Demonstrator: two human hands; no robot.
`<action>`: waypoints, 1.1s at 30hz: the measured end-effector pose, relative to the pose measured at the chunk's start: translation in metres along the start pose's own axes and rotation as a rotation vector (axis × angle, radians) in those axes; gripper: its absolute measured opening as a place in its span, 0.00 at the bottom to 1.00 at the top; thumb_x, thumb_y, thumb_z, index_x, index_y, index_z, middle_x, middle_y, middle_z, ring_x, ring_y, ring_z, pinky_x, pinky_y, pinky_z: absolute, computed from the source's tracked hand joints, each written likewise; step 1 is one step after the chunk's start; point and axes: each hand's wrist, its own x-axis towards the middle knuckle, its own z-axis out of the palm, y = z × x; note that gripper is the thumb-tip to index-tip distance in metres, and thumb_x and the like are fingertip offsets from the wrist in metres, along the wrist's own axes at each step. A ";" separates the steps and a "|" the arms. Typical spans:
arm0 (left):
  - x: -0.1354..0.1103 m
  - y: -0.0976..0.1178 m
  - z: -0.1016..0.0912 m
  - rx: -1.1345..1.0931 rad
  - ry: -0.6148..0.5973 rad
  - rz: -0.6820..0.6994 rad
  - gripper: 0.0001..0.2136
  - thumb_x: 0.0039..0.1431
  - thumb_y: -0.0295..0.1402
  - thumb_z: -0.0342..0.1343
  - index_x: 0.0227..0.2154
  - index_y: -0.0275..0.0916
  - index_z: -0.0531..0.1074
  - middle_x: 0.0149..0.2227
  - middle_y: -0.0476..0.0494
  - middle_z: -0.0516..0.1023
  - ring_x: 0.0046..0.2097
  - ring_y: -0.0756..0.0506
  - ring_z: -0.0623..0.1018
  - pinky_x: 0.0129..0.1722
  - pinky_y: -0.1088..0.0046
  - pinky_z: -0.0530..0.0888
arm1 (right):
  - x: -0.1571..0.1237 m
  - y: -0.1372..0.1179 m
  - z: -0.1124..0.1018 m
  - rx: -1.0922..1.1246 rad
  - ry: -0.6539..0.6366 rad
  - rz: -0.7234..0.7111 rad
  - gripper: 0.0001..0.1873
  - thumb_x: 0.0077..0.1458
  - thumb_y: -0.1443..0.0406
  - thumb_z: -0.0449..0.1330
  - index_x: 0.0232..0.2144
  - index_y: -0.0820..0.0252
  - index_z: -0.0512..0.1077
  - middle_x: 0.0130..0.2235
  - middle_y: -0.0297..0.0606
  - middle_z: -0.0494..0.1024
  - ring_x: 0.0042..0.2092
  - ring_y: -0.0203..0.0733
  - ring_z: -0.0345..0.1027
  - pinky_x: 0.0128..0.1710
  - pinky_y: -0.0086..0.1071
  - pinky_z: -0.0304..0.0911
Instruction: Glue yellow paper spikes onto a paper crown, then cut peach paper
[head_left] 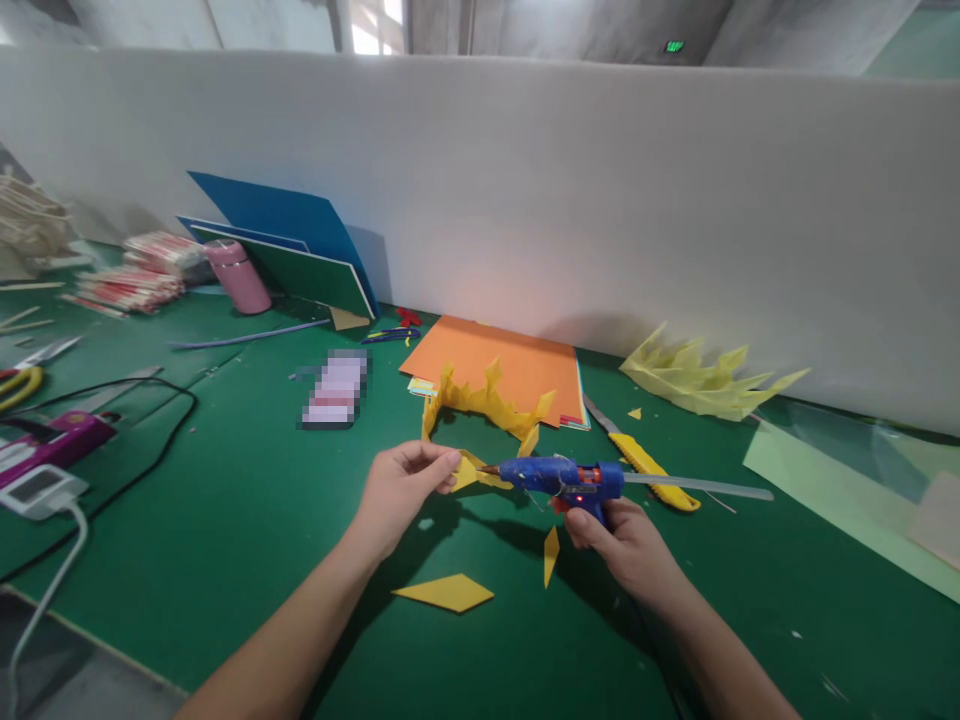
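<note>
My right hand (pixel 630 550) grips a blue hot glue gun (pixel 551 475) with a translucent glue stick (pixel 697 487) jutting from its back. My left hand (pixel 405 490) pinches a yellow paper piece (pixel 466 473) between thumb and fingers, right at the gun's nozzle. Whether that piece is joined to the yellow paper crown (pixel 491 400) just behind it, I cannot tell. The crown stands upright as a ring with pointed tips. On the green table, a large yellow paper diamond (pixel 450 592) and a narrow one (pixel 551 557) lie nearer to me.
Orange paper sheets (pixel 502 355) lie stacked behind the crown. A yellow utility knife (pixel 652 470) is right of the gun. Farther right are a pale yellow spiky paper crown (pixel 697 375) and green paper (pixel 840 495). Leftward are a phone (pixel 337 390), a pink bottle (pixel 238 275) and a power strip (pixel 56 445).
</note>
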 end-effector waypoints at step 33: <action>0.000 0.005 -0.001 -0.052 -0.005 -0.068 0.12 0.35 0.39 0.68 0.20 0.35 0.76 0.16 0.50 0.73 0.20 0.54 0.69 0.23 0.78 0.67 | 0.002 0.009 -0.003 -0.303 0.050 -0.135 0.23 0.48 0.50 0.49 0.12 0.56 0.64 0.18 0.37 0.68 0.24 0.41 0.64 0.25 0.31 0.60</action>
